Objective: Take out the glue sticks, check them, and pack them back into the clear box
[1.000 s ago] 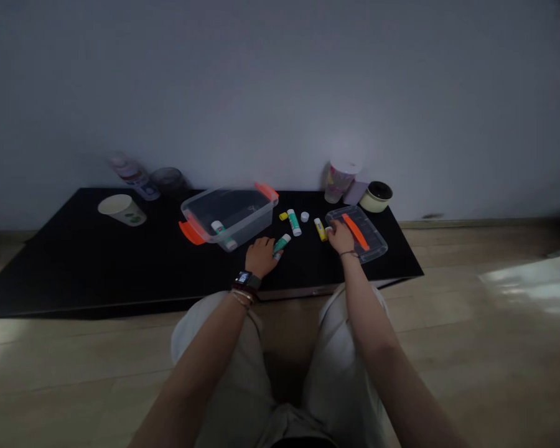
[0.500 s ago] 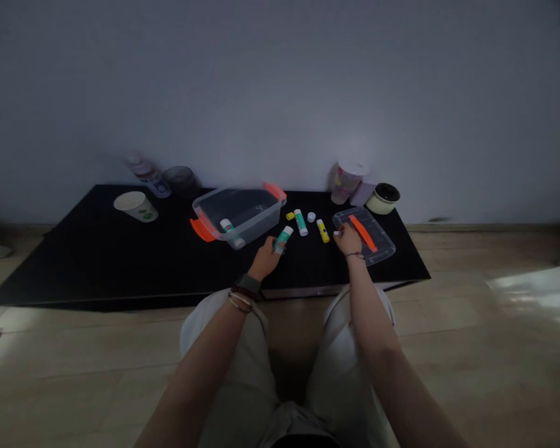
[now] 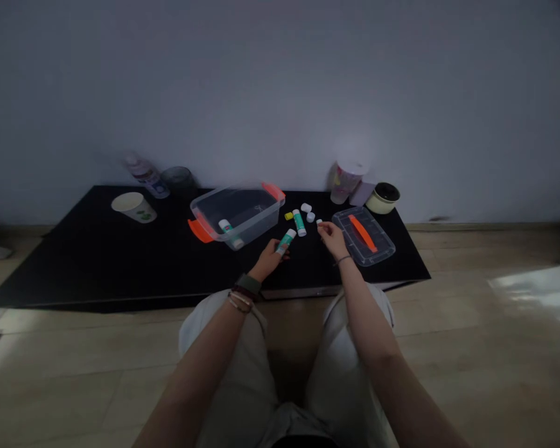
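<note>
My left hand (image 3: 269,257) is wrapped round a green glue stick (image 3: 287,239) with a white top, tilted up to the right. My right hand (image 3: 331,238) is closed over the yellow glue stick; only its white end (image 3: 319,221) shows past the fingers. Between the hands another green glue stick (image 3: 299,223) lies on the black table. Close to it are a yellow cap (image 3: 288,216) and two white caps, one farther back (image 3: 306,207) and one nearer (image 3: 310,217). One more green glue stick (image 3: 230,233) rests inside the clear plastic box (image 3: 266,221).
Right of my right hand lies the clear lid (image 3: 383,244) with its orange handle. A cream pot (image 3: 383,199) and a patterned plastic cup (image 3: 346,182) stand behind. On the left are a paper cup (image 3: 135,208), a bottle (image 3: 148,177) and a dark bowl (image 3: 180,181).
My right hand has moved left from the lid to the yellow glue stick. A white cap now lies behind the other white one. My left hand still holds its glue stick, slightly farther right.
</note>
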The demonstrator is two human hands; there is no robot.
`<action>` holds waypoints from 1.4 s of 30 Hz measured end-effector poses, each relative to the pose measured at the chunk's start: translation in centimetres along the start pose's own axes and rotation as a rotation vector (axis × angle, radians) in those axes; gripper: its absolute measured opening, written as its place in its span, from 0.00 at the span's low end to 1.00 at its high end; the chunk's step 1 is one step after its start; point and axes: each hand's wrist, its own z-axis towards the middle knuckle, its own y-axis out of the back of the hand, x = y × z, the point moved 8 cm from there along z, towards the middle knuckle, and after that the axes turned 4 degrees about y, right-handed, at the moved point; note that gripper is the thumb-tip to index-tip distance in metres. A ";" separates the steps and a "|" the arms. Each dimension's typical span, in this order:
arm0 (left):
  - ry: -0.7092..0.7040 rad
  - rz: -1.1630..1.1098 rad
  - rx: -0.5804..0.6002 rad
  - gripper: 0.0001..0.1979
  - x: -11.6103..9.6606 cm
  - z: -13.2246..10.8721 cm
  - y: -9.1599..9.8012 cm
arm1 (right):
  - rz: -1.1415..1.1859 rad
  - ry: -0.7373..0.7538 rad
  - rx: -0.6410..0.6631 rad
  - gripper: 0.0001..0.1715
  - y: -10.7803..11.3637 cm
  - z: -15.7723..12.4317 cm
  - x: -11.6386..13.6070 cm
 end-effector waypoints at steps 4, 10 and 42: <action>0.051 -0.010 -0.091 0.10 0.2 0.3 1.0 | -0.216 0.085 -0.017 0.18 0.2 -0.4 1.4; 0.034 -0.049 -0.066 0.10 -0.6 -0.1 0.6 | -0.524 0.172 -0.035 0.15 0.5 2.4 3.1; -0.025 -0.253 0.026 0.15 -2.5 -0.3 -0.1 | -1.155 0.045 0.361 0.27 -10.7 18.8 -0.1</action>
